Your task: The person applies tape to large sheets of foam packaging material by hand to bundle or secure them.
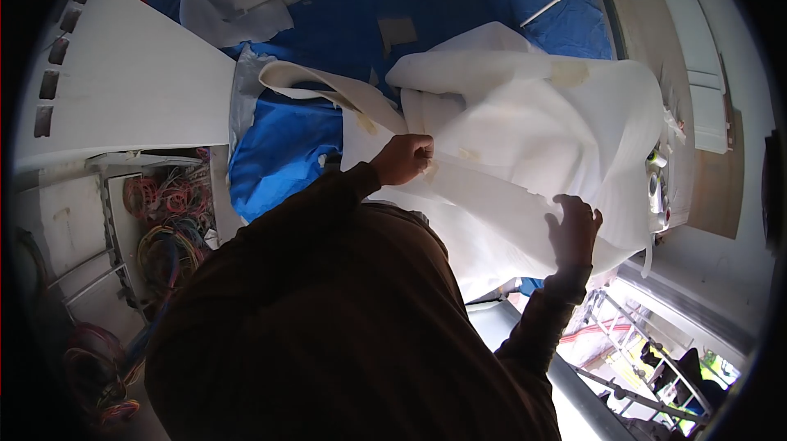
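I see white foam sheeting (525,138) over a blue tarp (287,154). My left hand (403,158) pinches its edge; my right hand (574,232) lies spread flat on it.

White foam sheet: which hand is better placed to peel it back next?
Probably the left hand: its fingers are closed on the white foam sheet at a taped seam, mid-sheet. The right hand lies flat and open near the lower edge, pressing rather than gripping.

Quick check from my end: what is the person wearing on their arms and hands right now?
Both arms are covered by long dark brown sleeves that end at the wrists. The left hand and the right hand are bare: no gloves, no visible watch or rings.
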